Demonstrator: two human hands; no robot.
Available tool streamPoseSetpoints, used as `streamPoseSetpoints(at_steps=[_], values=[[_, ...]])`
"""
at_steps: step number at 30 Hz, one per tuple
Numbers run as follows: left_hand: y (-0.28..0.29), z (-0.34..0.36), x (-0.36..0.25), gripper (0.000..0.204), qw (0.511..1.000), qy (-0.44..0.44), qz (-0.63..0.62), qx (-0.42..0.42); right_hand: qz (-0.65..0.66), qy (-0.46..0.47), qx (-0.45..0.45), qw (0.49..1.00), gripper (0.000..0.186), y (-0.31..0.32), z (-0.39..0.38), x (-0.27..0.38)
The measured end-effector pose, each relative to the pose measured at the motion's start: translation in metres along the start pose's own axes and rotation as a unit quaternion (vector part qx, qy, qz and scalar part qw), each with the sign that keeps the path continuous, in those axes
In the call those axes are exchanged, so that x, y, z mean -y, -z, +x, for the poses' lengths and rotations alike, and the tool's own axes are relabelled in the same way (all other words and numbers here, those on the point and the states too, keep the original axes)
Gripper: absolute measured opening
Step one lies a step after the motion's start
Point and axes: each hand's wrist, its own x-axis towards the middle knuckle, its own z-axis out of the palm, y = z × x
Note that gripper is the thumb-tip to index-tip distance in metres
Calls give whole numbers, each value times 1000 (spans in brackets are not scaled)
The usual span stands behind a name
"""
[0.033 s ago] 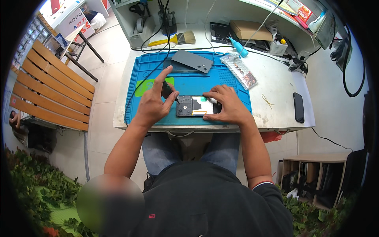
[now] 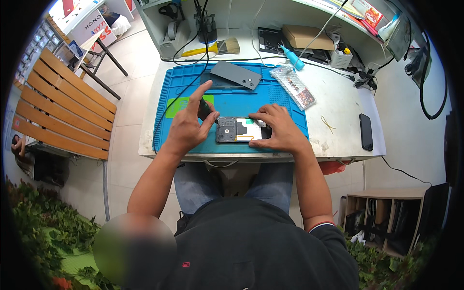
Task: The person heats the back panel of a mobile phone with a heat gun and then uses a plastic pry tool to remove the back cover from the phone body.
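An opened smartphone (image 2: 228,131) lies flat near the front edge of a blue work mat (image 2: 285,99), its dark inner frame and pale battery area exposed. My left hand (image 2: 187,124) is closed round a dark-handled screwdriver (image 2: 205,110), index finger raised. The driver's tip points down at the phone's upper left corner; whether it touches a screw is too small to tell. At the opposite end, my right hand (image 2: 281,129) grips the phone between thumb and fingers, hiding that end. Farther back on the mat rests a grey phone back cover (image 2: 235,74) with camera holes.
Behind the mat lie a yellow-handled brush (image 2: 212,48) and a light-blue bottle (image 2: 292,58). A bubble-wrap packet (image 2: 293,87) overlaps the mat's right edge. Farther right are a rubber band (image 2: 327,123) and a black phone (image 2: 366,131). Black cables (image 2: 191,79) hang across the mat's left side.
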Motion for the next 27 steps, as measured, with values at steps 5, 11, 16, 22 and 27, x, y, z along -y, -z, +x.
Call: streamPoseSetpoints(at_steps=[5,11,16,22,27], values=[[17,15,-6,71,988,-41,-69,134,-2,1,2,1000,83,0,-1,1],[17,25,-19,63,990,10,-42,134,-7,-7,15,1000,83,3,0,4],[19,27,-18,62,989,28,-40,140,-10,-12,17,1000,83,4,-1,6],[23,31,-18,61,988,6,-61,145,-21,-10,21,1000,84,4,-1,7],[24,27,-12,61,986,13,-114,119,-26,-6,32,999,83,5,-1,9]])
